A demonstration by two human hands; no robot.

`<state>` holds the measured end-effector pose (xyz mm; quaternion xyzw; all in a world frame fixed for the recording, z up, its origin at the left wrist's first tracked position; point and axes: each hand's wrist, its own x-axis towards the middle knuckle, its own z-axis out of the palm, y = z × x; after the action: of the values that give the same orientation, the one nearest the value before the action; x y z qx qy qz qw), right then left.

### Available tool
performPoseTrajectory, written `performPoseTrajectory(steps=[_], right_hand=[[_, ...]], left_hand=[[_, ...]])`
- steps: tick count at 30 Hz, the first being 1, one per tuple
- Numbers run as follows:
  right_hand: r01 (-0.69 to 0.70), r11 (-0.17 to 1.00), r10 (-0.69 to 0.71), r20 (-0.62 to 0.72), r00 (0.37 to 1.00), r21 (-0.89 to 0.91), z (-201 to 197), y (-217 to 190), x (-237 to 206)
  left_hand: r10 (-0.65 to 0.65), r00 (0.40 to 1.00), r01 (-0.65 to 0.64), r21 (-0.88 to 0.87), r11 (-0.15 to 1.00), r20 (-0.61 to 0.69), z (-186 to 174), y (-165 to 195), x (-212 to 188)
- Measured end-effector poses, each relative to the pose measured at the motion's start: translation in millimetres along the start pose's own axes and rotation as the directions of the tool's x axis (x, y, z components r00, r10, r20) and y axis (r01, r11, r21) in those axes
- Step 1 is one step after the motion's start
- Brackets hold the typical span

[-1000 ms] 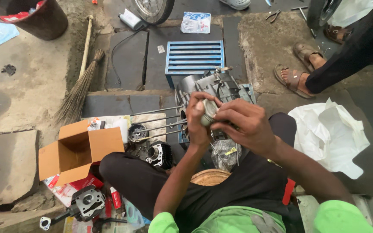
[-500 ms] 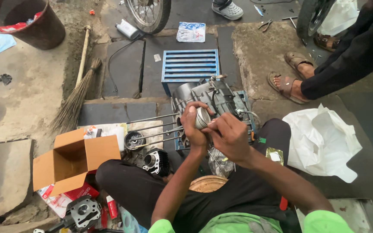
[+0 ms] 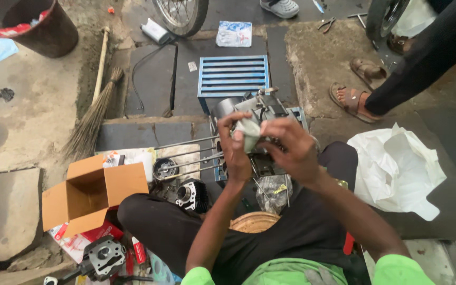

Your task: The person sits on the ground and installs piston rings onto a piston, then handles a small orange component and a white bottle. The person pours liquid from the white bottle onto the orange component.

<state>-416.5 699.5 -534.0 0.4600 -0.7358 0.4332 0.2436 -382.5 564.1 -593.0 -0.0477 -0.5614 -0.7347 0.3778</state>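
- Head view: left hand (image 3: 237,150) and right hand (image 3: 290,148), both closed on a small pale rag (image 3: 248,128), bunched between them above the engine (image 3: 257,108).
- Engine grey metal, long studs (image 3: 188,150) sticking out leftward; sits on the floor over a blue grate (image 3: 231,75).
- Nearby: open box (image 3: 88,192), cylinder (image 3: 190,195), broom (image 3: 93,113), white bag (image 3: 397,169). Bystander's sandalled foot (image 3: 350,100) to the right.

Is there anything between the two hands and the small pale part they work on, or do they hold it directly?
Nothing visible stands between them. The left hand and the right hand both touch the small pale part directly, holding it up above the engine block. Only the fingers themselves cover part of it.
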Motion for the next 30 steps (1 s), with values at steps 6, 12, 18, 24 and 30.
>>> performPoseTrajectory(steps=[6, 12, 18, 24, 30], right_hand=[[-0.438, 0.672, 0.393, 0.214, 0.895, 0.598, -13, -6, -1], [-0.503, 0.183, 0.517, 0.353, 0.780, 0.844, -1, -1, -13], [-0.566, 0.569, 0.619, 0.142, 0.772, 0.597, 7, 9, -27], [-0.386, 0.879, 0.392, 0.037, 0.919, 0.279, 28, -20, -86], [-0.587, 0.771, 0.611, -0.028, 0.791, 0.247, 61, -34, -153]], left_hand=[[0.240, 0.948, -0.282, 0.197, 0.939, 0.210, 2, 5, -2], [0.352, 0.875, -0.466, 0.381, 0.798, 0.334, -2, -16, -7], [0.343, 0.852, -0.484, 0.346, 0.804, 0.395, 10, -15, -17], [-0.112, 0.993, 0.106, -0.128, 0.986, -0.040, 8, 0, -110], [-0.269, 0.925, 0.275, -0.018, 0.961, -0.269, -2, -63, -181]])
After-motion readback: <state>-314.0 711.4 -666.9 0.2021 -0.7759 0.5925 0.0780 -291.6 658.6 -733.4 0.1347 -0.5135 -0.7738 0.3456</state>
